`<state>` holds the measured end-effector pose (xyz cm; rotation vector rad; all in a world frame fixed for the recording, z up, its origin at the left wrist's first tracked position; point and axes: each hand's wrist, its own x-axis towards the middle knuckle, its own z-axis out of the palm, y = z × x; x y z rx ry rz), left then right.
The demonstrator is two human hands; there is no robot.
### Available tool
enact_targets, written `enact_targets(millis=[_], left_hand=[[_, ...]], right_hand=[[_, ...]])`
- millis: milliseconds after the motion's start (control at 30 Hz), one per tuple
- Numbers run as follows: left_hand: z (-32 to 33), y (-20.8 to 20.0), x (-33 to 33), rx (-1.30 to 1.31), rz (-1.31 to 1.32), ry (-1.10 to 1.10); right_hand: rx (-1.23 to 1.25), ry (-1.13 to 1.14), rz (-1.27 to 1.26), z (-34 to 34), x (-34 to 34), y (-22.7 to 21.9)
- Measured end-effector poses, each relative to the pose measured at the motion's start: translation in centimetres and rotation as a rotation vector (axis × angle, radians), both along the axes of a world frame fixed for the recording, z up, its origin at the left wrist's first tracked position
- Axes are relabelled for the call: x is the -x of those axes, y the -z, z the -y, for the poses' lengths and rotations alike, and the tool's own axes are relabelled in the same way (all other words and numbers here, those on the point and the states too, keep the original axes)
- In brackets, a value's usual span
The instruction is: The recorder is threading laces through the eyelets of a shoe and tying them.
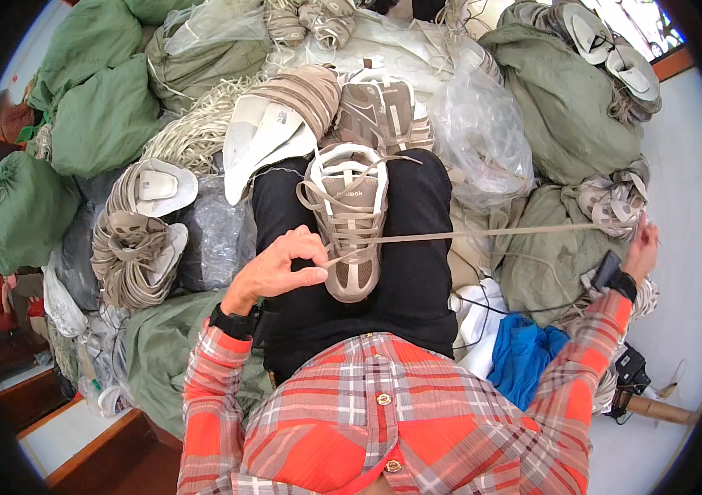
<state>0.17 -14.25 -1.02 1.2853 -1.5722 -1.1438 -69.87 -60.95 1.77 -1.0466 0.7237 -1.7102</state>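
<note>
A beige-and-brown sneaker rests between my black-trousered knees, its toe toward me. Laces cross its lower rows, and a loose loop hangs over its upper part. From the shoe's right side a flat beige shoelace runs taut far out to the right. My right hand is closed around that stretched lace, arm extended. Beside the toe, on the left, my left hand pinches a short stretch of lace between thumb and fingers. The exact grip of the fingertips is partly hidden.
Stacked shoe uppers and another sneaker lie beyond my knees. A bundle of laces is left of them. Green cloth sacks crowd the left, with more uppers nearer. Clear plastic and a blue cloth sit right.
</note>
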Motion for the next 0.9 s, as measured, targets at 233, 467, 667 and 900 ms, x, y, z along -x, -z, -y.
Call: enact_targets(millis=[233, 467, 667, 900], left_hand=[[-1.3, 2.0, 3.5, 0.021, 0.11, -0.489], [0.2, 3.1, 6.4, 0.099, 0.448, -0.673], [0.0, 2.1, 6.9, 0.085, 0.577, -0.698], [-0.7, 2.0, 7.0, -0.032, 0.475, -0.658]], right_hand=[[0.018, 0.534, -0.319, -3.1, 9.0, -4.5], [0.123, -0.316, -1.005, -21.5, -36.0, 4.2], [0.549, -0.567, -1.195, -32.5, -48.7, 3.5], [0.074, -0.614, -1.129, -32.7, -47.6, 3.8]])
